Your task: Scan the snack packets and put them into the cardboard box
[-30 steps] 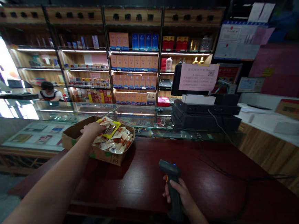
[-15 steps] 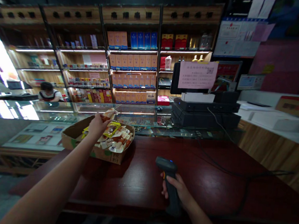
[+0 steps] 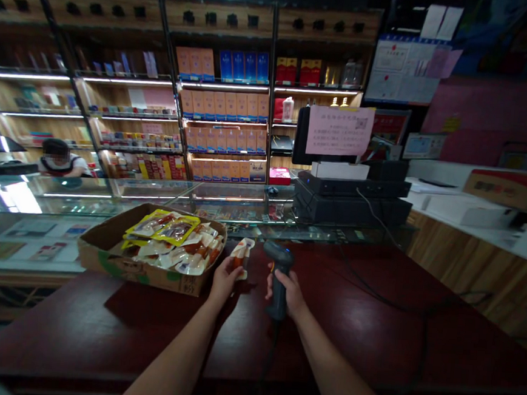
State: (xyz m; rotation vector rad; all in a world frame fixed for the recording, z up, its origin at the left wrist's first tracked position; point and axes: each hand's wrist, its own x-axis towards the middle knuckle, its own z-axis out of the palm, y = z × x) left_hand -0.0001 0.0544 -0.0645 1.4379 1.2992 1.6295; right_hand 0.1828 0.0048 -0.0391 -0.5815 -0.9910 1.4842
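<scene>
Barcode scanner [image 3: 278, 278] upright, head toward packet [image 3: 242, 256]

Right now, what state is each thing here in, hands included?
Left hand: holding a small snack packet upright.
Right hand: gripping a handheld barcode scanner.
Low cardboard box: open, filled with packets.
Pink paper notice: hanging on the monitor.

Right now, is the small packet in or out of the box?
Out. The packet is held up in the left hand, beside the cardboard box.
</scene>
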